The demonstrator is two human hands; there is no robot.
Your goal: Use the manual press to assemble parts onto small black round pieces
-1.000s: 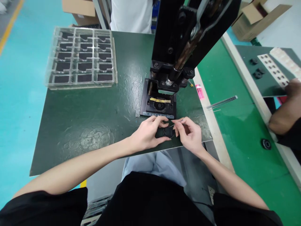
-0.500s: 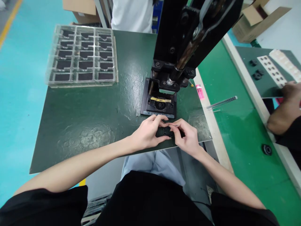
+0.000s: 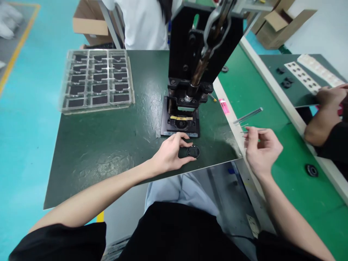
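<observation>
Floor: teal painted floor to the left, with a yellow line at its far corner.

Work surface: a dark green mat, wrinkled and glossy in patches, covers the bench. A bright green belt runs along its right edge, and a second dark mat lies beyond that.

Equipment: a black hand press stands on the mat, far centre. Its fixture base carries a strip of yellow tape. A clear compartment tray holding dark inserts lies far left.

Surroundings: cardboard boxes stand behind the bench. A person in white stands at its far edge, and a co-worker's arm rests at the right.

Hands: the left hand lies on the mat just before the fixture, thumb and forefinger closed around a round black part that lies flat on the mat. The right hand is raised over the belt's near edge and pinches a thin metal pin between thumb and fingertips.

Small items: loose rods and a pink piece lie near the belt edge.
</observation>
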